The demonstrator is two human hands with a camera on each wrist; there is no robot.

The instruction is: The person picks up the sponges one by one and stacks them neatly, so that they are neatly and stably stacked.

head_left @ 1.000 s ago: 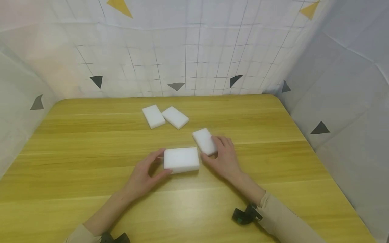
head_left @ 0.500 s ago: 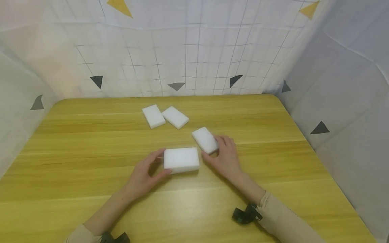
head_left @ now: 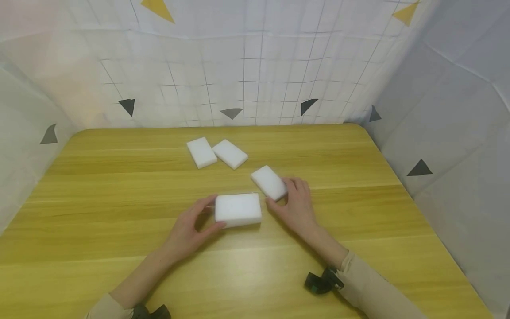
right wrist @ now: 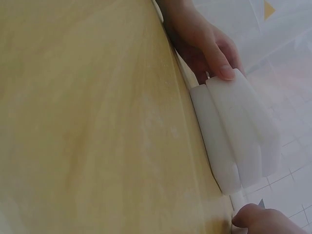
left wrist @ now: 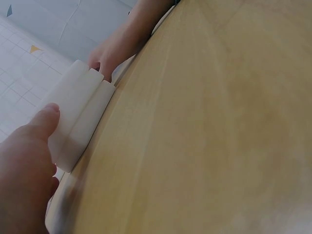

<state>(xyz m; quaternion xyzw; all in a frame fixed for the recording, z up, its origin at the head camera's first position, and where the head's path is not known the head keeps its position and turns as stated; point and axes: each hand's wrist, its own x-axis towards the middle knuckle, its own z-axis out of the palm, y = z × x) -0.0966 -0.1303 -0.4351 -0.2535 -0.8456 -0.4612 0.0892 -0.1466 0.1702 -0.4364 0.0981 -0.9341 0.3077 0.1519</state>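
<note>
My left hand (head_left: 185,232) pinches the left end of a stack of white sponge blocks (head_left: 237,209), thumb on the near side and fingers on the far side. In the right wrist view the stack (right wrist: 231,129) shows at least two layers, lying flat on the table. My right hand (head_left: 295,209) holds a single white sponge (head_left: 268,181) at its right end, between thumb and fingers. That sponge lies flat and slanted, just beyond the stack's right end. Part of its right edge is hidden by the fingers.
Two more white sponges, a left one (head_left: 201,153) and a right one (head_left: 230,154), lie flat at the back, nearly touching. The wooden table (head_left: 119,177) ends at a white grid-patterned cloth (head_left: 271,57). A grey-white cloth wall (head_left: 458,133) stands at the right.
The single sponge in my right hand has turned slightly counterclockwise and its far end has shifted a little away from me. My left hand and the stack have stayed put.
</note>
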